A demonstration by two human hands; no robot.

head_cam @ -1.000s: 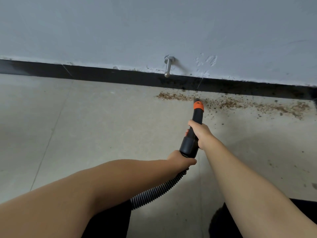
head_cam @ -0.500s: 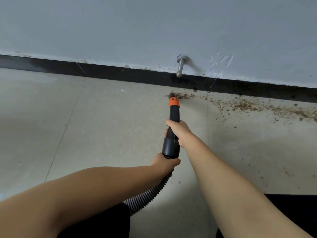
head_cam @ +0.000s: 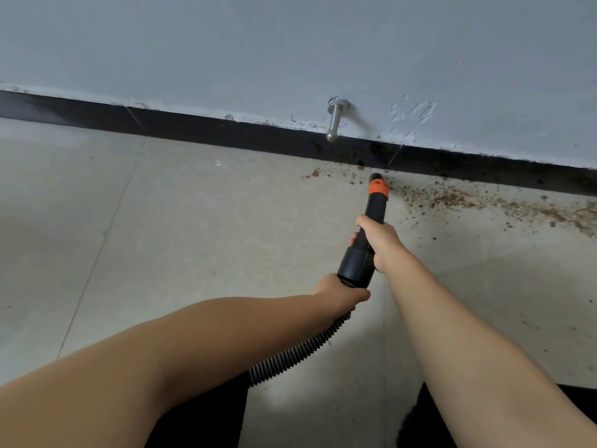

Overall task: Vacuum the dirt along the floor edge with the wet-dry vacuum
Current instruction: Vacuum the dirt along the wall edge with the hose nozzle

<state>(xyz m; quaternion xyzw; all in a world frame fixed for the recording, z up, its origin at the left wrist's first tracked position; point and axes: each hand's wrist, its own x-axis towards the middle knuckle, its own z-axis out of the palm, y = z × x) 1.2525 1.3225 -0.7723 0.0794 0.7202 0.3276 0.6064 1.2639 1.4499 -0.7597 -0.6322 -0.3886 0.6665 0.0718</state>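
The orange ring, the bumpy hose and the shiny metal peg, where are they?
orange ring (head_cam: pixel 378 188), head view, middle of the band.
bumpy hose (head_cam: pixel 300 349), head view, ribbed middle.
shiny metal peg (head_cam: pixel 334 122), head view, its shaft.

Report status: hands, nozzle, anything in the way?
Both hands grip: right hand on nozzle, left hand at hose. Tip in dirt by baseboard. Door stop just left.

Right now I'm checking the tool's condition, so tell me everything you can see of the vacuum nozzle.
The vacuum nozzle is a black, plastic-looking tube, wider at the rear and narrowing to an orange collar with a small dark tip. It slants toward the black baseboard, its tip among brown dirt. The right hand grips its middle; the left hand holds its rear, where a ribbed hose joins.
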